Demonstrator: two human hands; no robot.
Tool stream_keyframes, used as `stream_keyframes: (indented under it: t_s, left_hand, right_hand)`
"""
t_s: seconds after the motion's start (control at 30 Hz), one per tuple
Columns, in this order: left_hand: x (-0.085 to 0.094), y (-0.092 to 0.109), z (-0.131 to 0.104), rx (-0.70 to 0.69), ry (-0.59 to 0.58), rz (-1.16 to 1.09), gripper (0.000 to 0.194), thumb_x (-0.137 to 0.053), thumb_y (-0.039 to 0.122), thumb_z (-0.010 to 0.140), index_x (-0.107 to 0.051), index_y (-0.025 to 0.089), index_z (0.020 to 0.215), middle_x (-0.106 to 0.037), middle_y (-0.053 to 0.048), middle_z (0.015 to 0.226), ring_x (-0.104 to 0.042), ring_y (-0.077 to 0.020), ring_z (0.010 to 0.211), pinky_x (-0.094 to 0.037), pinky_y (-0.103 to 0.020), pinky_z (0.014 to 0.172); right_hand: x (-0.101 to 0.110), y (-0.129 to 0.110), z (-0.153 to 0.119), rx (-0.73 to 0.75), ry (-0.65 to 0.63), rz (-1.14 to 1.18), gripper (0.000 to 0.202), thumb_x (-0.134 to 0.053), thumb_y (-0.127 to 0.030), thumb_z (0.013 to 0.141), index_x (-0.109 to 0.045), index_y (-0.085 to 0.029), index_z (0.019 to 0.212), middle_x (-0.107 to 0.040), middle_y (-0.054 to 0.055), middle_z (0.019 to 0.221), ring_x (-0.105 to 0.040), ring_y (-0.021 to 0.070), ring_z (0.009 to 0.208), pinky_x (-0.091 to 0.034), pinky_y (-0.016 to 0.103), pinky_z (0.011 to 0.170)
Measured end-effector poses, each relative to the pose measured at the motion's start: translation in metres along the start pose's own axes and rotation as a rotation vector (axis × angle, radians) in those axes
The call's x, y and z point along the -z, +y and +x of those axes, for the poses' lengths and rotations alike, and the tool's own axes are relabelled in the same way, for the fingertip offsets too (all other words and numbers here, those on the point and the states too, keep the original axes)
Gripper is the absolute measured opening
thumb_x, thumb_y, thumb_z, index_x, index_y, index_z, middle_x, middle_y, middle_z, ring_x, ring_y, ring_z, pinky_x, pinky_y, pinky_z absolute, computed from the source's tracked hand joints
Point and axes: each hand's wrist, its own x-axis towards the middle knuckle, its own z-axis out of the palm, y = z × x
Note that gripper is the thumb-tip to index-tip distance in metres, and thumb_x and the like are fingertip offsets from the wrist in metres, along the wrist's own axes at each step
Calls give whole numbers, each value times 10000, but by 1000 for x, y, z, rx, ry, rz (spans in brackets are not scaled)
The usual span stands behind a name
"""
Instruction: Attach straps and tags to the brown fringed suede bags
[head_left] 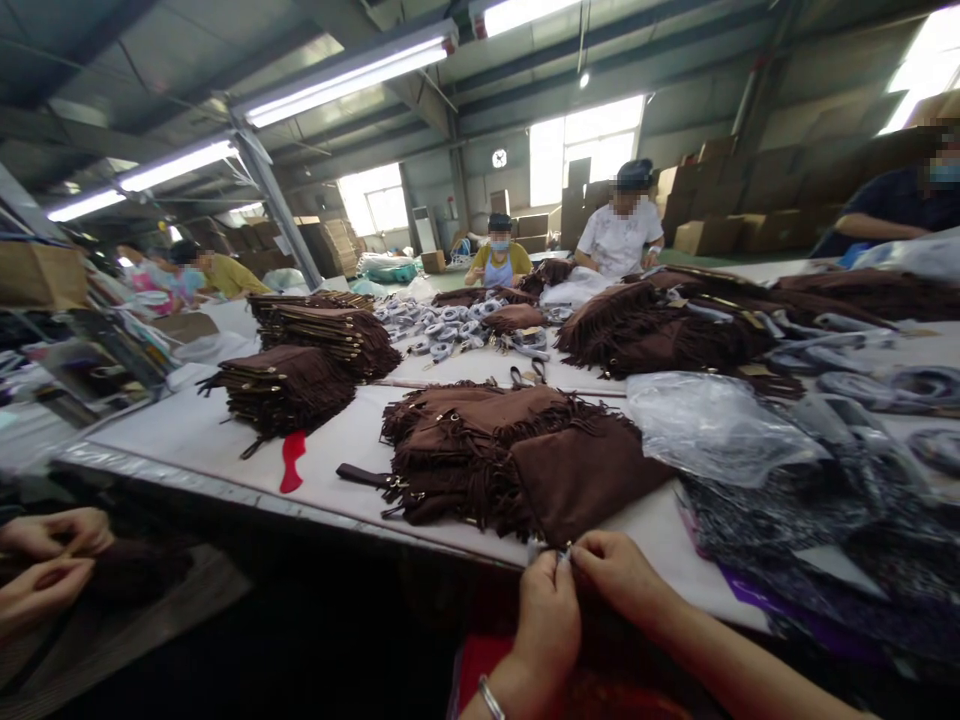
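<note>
At the table's front edge, my left hand [549,610] and my right hand [619,570] meet at the corner of a brown fringed bag [581,465]. Both are closed, with fingertips pinched on a small metal piece there. A bracelet circles my left wrist. The bag lies partly over a pile of brown fringed bags [457,430], from which a dark wrist strap [361,475] sticks out to the left. Exactly how the metal piece is fixed is too small to tell.
Stacked brown bags [289,385] and a red piece [292,462] lie left on the white table [180,425]. Clear plastic bags [720,425] lie right, grey coiled straps [442,325] behind. Another person's hands [52,560] work at lower left; several people are around the table.
</note>
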Motion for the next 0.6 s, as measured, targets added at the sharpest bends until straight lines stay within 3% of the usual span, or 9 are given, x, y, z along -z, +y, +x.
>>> stream_keyframes:
  t_s: [0.07,0.13,0.4,0.5,0.6]
  left_hand:
    - [0,-2,1,-109,32,198,240,-496,306,890,-629,163,750,-642,-75,757,-535,-184,714,-365,-284,662]
    - [-1,-6,4,-119,70,303,242,-479,290,888,-606,171,719,-630,-65,716,-525,-175,668,-351,-284,626]
    - [-4,-17,17,-117,161,397,232,-503,312,864,-575,169,695,-606,-49,677,-512,-170,638,-339,-279,596]
    - [-2,-15,12,-152,125,402,257,-489,349,885,-596,167,738,-636,-69,730,-537,-181,671,-369,-286,632]
    - [3,-9,-2,-192,28,370,239,-475,339,898,-629,156,908,-673,-111,881,-590,-212,793,-415,-299,731]
  right_hand:
    - [4,-2,-3,71,4,-65,302,-516,-365,798,-657,-170,616,-660,19,610,-569,180,638,-391,262,582]
    - [8,-5,-7,137,-36,-99,296,-496,-346,832,-704,-179,703,-703,32,701,-605,202,710,-423,274,646]
    - [14,-4,-11,185,-82,-145,265,-479,-310,841,-714,-188,845,-727,52,836,-638,220,810,-461,296,741]
    - [18,2,-10,153,-69,-163,273,-470,-326,846,-702,-185,819,-715,45,799,-627,215,782,-448,295,719]
    - [20,6,-9,95,-60,-148,319,-468,-382,845,-665,-177,703,-668,31,686,-593,195,700,-421,280,645]
